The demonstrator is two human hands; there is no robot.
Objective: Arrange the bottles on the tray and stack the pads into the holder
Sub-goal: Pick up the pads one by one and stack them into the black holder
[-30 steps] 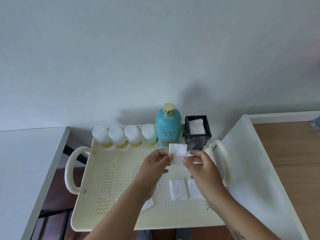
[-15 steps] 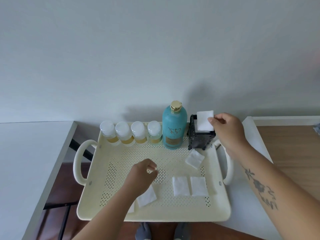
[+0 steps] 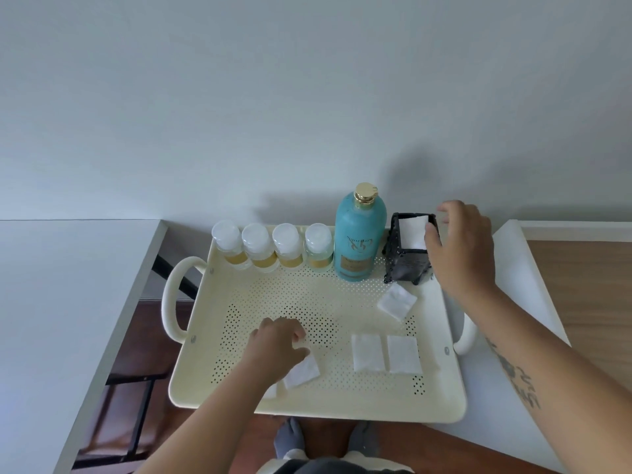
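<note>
One more white square cotton pad (image 3: 413,230) down in the black square openwork holder (image 3: 408,249) — half a second ago pinched above the rim, now seated inside, a touch tilted against the far wall. Right hand (image 3: 460,249) spread loose at the holder's right side, thumb at the rim, fingers released, gripping nothing. Left hand (image 3: 275,348) dropped onto the near-left part of the cream perforated plastic tray (image 3: 318,401), fingertips curled down onto a loose white pad (image 3: 302,371) — touching, whether pinched yet cannot be told; a sliver of another pad just beside the wrist.

Means the stacking moves along, not finished: three more pads lying flat on the tray floor — two side by side (image 3: 386,353) near the front right, one skewed (image 3: 396,301) just in front of the holder.

Bottles look settled: four small clear bottles with white caps and amber liquid (image 3: 272,248) in a row along the far edge, upright, close together, then the tall turquoise bottle with a gold cap (image 3: 359,241) between them and the holder.

Pads thin, soft, faintly quilted, light enough to flutter or fold on the way in.
</note>
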